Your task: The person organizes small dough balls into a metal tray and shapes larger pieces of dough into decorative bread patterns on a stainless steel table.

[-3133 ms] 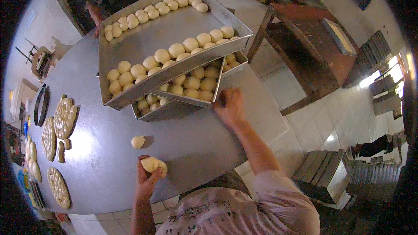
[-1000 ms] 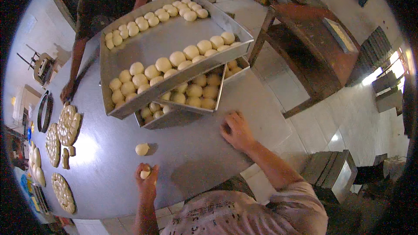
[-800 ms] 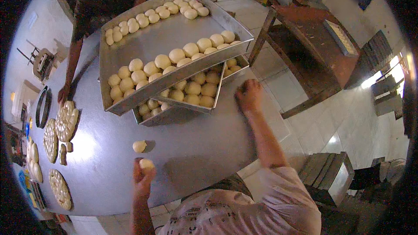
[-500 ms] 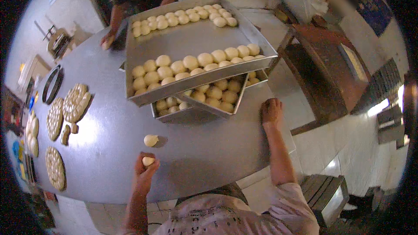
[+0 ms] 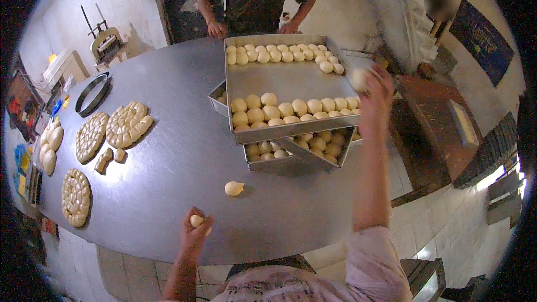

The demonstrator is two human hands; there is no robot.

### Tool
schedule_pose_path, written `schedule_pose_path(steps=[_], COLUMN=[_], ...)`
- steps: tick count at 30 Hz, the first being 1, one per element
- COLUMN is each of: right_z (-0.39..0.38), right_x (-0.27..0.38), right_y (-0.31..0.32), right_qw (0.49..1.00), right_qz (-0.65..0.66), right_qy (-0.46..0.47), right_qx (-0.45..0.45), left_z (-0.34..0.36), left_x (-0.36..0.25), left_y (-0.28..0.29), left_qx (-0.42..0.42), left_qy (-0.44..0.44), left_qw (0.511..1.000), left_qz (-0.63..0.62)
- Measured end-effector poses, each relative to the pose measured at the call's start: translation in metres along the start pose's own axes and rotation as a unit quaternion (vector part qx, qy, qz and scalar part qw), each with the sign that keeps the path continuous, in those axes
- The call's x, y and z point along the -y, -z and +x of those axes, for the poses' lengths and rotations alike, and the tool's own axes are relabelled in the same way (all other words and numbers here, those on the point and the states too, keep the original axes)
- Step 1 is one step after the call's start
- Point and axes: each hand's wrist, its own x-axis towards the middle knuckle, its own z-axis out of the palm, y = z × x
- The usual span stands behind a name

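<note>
R hand [image 5: 378,85] is up at the right end of the top tray [image 5: 296,127], fingers closed round a dough ball [image 5: 359,80], bit blurred. Ball is on the L side of those fingers, approx. level w/ the bare strip btwn near rows [image 5: 299,106] & far rows [image 5: 277,56]. Round, so no long axis; can't tell if it touches the rim. L hand [image 5: 196,229], fingers curled round a dough lump [image 5: 197,221], is nearer the loose piece [image 5: 234,188] on the table [image 5: 151,201], which lies ahead & R, tip pointing R.
</note>
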Motion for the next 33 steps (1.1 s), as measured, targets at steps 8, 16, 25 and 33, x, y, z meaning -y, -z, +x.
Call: schedule_pose_path(steps=[8,16,25,33], right_z=[-0.024,-0.272,-0.168,-0.21], right_x=[-0.026,0.003,-0.071,-0.068], right_y=[-0.091,0.021,0.129,0.19], right_qw=[0.973,0.842,0.806,0.76], right_qz=[-0.167,-0.196,-0.58,-0.598], right_qy=[-0.034,-0.108,-0.065,-0.039], right_qx=[0.154,0.491,0.102,0.251], left_z=[0.003,-0.012,0.013,0.081], left_x=[-0.024,-0.008,-0.015,-0.166], left_y=[-0.007,-0.06,-0.068,-0.114], left_qx=[0.128,0.518,0.339,0.1], left_qy=[-0.051,0.022,0.01,-0.536], left_qw=[0.99,0.855,0.935,0.74], left_qz=[0.021,0.008,0.105,0.393])
